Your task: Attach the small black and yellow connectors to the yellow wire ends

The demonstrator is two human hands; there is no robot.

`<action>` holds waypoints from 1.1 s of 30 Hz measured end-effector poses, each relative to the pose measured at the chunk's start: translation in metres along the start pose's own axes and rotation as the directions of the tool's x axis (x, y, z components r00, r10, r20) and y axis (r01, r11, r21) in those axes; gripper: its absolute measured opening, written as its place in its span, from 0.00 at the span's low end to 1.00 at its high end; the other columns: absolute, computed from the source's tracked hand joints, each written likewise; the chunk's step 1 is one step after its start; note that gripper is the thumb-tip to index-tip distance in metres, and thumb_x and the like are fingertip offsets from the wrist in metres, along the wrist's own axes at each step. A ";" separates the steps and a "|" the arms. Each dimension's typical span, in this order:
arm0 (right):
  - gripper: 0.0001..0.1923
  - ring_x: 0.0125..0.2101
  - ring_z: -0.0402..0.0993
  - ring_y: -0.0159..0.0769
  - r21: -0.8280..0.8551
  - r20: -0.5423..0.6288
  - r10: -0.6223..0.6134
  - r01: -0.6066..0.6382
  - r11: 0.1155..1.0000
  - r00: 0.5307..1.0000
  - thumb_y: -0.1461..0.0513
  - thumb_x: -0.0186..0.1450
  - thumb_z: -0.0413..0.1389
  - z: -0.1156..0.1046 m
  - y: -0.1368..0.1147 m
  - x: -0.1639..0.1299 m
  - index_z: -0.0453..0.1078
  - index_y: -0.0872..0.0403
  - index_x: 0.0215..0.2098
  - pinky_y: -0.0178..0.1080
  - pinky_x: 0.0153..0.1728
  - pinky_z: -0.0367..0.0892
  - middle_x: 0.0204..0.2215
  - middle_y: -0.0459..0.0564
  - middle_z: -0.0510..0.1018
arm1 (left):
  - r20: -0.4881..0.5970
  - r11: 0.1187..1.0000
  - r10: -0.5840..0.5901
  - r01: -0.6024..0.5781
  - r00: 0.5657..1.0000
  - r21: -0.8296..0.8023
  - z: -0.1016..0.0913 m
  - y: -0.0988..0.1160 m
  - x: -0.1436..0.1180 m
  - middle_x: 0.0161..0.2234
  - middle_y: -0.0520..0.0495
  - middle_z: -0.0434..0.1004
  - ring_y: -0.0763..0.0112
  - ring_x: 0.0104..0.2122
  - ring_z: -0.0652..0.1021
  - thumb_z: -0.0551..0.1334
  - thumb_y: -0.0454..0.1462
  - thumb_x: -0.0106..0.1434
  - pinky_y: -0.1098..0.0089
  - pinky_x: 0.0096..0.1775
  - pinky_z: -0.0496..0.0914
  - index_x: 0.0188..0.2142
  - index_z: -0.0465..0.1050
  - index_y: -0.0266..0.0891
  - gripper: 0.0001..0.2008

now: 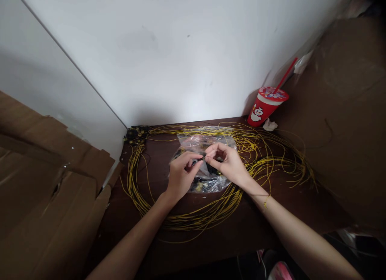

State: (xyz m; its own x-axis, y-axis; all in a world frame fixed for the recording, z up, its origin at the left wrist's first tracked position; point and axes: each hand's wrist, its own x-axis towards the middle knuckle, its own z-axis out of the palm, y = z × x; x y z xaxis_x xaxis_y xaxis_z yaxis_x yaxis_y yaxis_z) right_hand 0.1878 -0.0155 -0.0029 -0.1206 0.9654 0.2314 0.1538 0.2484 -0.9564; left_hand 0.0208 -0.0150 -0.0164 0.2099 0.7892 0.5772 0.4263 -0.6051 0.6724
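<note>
My left hand (183, 171) pinches a small dark part (201, 159) between thumb and fingertips; it is too small to name. Close beside it, my right hand (224, 161) has its thumb and index finger pressed together at the same part's other end. Whatever its fingertips hold is too small to make out. Beneath both hands lies a clear plastic bag (215, 186) with dark and yellowish small pieces inside. Yellow and black wires (196, 221) curve around the bag in a wide loop.
Dark connector ends (135, 135) cluster at the table's back left corner. A red cup (265, 107) with a straw stands at the back right beside a crumpled tissue (269, 125). Cardboard (45, 183) borders the left side, and a large brown box (346, 111) the right. A white wall (181, 63) rises behind.
</note>
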 end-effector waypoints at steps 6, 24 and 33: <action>0.05 0.28 0.70 0.29 -0.015 -0.031 -0.005 0.004 1.000 1.000 0.65 0.55 0.59 0.001 -0.002 -0.001 0.69 0.56 0.31 0.36 0.33 0.68 0.27 0.46 0.74 | -0.002 0.998 0.055 -0.055 0.998 -0.001 0.000 0.002 0.000 0.24 0.54 0.68 0.78 0.21 0.64 0.62 0.31 0.59 0.75 0.26 0.60 0.35 0.74 0.38 0.04; 0.03 0.27 0.70 0.30 -0.121 -0.057 -0.040 0.033 0.992 0.998 0.64 0.57 0.59 0.003 -0.002 -0.002 0.69 0.55 0.28 0.36 0.32 0.67 0.25 0.46 0.74 | -0.027 0.999 0.040 -0.040 0.999 -0.017 0.002 0.002 -0.001 0.23 0.55 0.68 0.80 0.20 0.63 0.63 0.32 0.58 0.77 0.24 0.59 0.35 0.75 0.37 0.04; 0.05 0.35 0.73 0.34 -0.336 0.073 -0.190 0.203 0.920 0.979 0.61 0.62 0.57 -0.007 -0.015 0.000 0.71 0.55 0.35 0.39 0.40 0.66 0.34 0.49 0.77 | -0.047 0.986 -0.148 0.144 0.988 -0.090 0.000 0.001 0.001 0.18 0.57 0.60 0.80 0.19 0.62 0.64 0.34 0.57 0.76 0.23 0.57 0.34 0.76 0.38 0.04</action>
State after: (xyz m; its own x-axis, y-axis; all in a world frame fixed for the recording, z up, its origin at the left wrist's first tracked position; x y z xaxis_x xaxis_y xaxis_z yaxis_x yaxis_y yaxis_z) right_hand 0.1928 -0.0189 0.0127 -0.2187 0.8921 0.3952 0.4460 0.4517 -0.7727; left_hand 0.0215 -0.0145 -0.0156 0.1024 0.8644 0.4923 0.3710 -0.4924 0.7873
